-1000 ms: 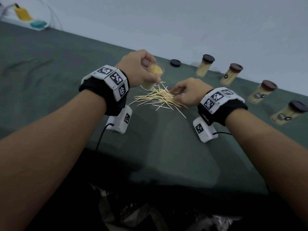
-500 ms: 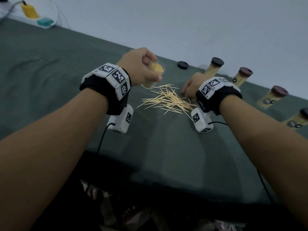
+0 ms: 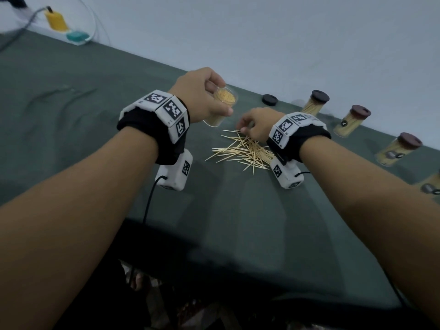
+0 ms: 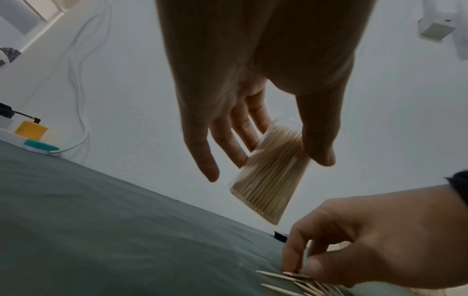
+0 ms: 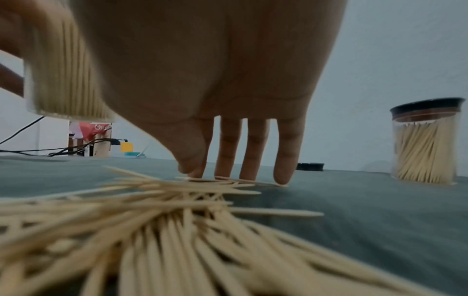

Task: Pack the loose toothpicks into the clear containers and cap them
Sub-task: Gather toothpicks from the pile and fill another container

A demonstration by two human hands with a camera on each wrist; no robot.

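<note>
My left hand point(image 3: 202, 98) grips an uncapped clear container point(image 3: 223, 101) packed with toothpicks and holds it tilted above the table; the left wrist view shows the container point(image 4: 271, 176) between thumb and fingers. Loose toothpicks point(image 3: 240, 152) lie in a pile on the green cloth. My right hand point(image 3: 254, 126) reaches down onto the pile's far edge, just below the container. In the right wrist view its fingertips point(image 5: 282, 178) touch the loose toothpicks point(image 5: 164, 220), with thumb and forefinger pinching a few. A loose dark cap point(image 3: 269, 100) lies beyond the hands.
Several capped, filled containers stand in a row at the back right: the nearest capped container point(image 3: 315, 103), another capped container point(image 3: 352, 120) and a third capped container point(image 3: 397, 148). A yellow plug point(image 3: 56, 20), a teal block point(image 3: 77, 36) and cables sit far left. The table's front edge point(image 3: 214, 234) is near my forearms.
My right hand has slid from the pile's right side across to its far edge, closer to the container, and pinches toothpicks there. The left hand keeps holding the container.
</note>
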